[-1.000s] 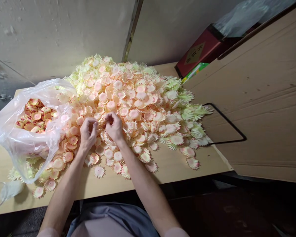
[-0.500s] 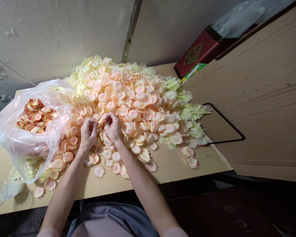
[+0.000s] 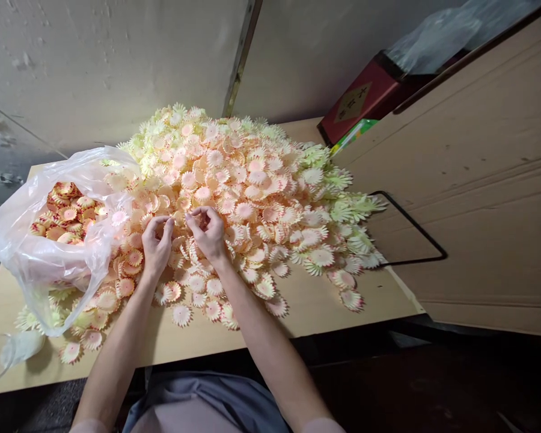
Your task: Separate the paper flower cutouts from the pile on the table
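Flower (image 3: 179, 220), one, pinched between left hand (image 3: 155, 243), right hand (image 3: 210, 233).

Left hand (image 3: 155, 245) and right hand (image 3: 210, 233) pinch one peach paper flower (image 3: 179, 219) over a heaped flower pile (image 3: 252, 174) on a wooden table (image 3: 318, 300).

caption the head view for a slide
Left hand and right hand meet at a heap of pink and pale-green paper flower cutouts on a tan wooden table, clear plastic bag beside
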A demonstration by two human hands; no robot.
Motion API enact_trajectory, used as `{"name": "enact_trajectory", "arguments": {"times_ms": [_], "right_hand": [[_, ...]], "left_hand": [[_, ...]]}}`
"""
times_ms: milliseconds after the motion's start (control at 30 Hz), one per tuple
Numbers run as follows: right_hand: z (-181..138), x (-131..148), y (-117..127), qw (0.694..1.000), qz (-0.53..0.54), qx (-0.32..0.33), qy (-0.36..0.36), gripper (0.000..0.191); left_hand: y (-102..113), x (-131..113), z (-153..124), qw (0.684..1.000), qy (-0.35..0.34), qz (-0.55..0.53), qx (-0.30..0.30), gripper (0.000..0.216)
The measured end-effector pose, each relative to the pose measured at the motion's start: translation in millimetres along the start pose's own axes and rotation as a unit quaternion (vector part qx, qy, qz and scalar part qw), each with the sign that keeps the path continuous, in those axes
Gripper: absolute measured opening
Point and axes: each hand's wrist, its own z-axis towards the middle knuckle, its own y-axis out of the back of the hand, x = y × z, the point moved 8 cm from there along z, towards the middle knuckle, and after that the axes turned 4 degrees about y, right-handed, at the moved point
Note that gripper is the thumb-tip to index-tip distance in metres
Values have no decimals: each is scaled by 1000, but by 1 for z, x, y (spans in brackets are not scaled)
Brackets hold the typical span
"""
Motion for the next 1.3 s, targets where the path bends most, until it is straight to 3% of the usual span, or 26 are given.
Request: {"name": "enact_trajectory", "arguments": {"times_ms": [267, 567, 933, 1300], "right_hand": [[-2, 17, -9, 995, 13, 89, 46, 20], [-3, 17, -12, 991, 13, 128, 44, 24], [-2, 14, -14, 988, 43, 143, 29, 19], [0, 11, -12, 992, 23, 116, 39, 14]], "left_hand": [[-3, -5, 0, 999, -30, 17, 21, 21], [-6, -14, -1, 996, -77, 19, 36, 19], [-5, -14, -2, 997, -62, 16, 37, 19], [-5, -8, -2, 998, -35, 27, 38, 21]]}}
